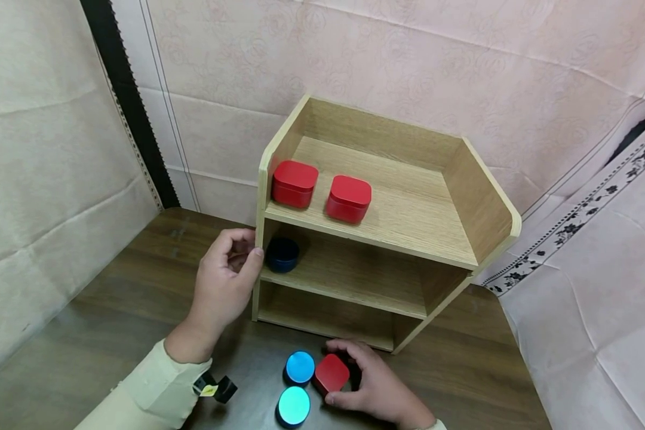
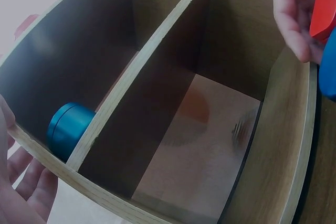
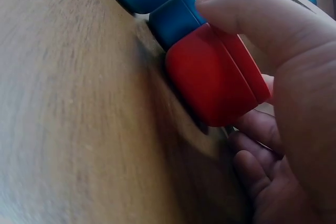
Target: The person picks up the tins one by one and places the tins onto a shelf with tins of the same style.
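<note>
- My right grip is curled about the red box, thumb at its near side and fingers round the far side; the box sits on the counter, in front of the shelf unit.
- I judge the step in hand to be getting a sure hold of this box. My thumb lies high, by the lid, so I'd want pressure on the body beneath the seam; the lid alone might come away.
- The blue tin is right beside the box, touching or very nearly, with the cyan-topped tin next to it. A straight lift would suit better than a sideways drag, which could knock both.
- My left grip holds the unit's left side panel, thumb at the front edge, fingers curled along the outer face. Light, even pressure should do; a shove might jolt the dark blue tin just inside that panel.
- Brands and writing: I can read none. The box and tin lids look plain, and the yellow patch on the black wrist device at my left cuff is too small to make out.
</note>
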Motion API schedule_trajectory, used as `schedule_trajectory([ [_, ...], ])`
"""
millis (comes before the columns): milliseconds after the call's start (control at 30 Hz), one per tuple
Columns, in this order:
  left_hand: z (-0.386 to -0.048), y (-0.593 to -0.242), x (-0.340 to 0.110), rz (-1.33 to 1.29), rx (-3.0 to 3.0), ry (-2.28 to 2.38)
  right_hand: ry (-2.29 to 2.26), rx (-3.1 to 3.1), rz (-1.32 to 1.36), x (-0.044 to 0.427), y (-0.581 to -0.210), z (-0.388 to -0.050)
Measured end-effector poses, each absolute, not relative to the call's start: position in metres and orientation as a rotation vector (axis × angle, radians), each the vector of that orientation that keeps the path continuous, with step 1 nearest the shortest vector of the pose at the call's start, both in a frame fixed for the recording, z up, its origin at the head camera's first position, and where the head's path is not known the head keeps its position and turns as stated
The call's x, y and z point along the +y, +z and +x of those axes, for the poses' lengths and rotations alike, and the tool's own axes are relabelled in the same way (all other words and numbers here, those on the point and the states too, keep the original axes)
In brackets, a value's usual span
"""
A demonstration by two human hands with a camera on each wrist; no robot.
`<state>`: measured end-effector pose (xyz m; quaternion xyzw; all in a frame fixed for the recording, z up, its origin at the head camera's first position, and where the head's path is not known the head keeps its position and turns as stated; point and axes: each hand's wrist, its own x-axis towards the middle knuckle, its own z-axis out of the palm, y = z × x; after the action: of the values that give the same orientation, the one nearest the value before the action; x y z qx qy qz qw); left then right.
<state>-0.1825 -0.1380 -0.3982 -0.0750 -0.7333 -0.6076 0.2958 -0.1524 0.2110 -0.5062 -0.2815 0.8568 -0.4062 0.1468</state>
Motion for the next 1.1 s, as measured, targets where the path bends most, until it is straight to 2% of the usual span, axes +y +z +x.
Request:
schedule_trajectory([
  [367, -0.1812, -0.3985, -0.1398, -0.192, -1.965, -1.599, -1.028, 2.582, -0.923, 0.2058, -0.5098, -0.1516],
  [1100, -0.1808, -0.3969, -0.1378, -0.195, -1.965, -1.604, -0.999, 2.584, -0.909, 0.2066, -0.5107, -0.1521],
])
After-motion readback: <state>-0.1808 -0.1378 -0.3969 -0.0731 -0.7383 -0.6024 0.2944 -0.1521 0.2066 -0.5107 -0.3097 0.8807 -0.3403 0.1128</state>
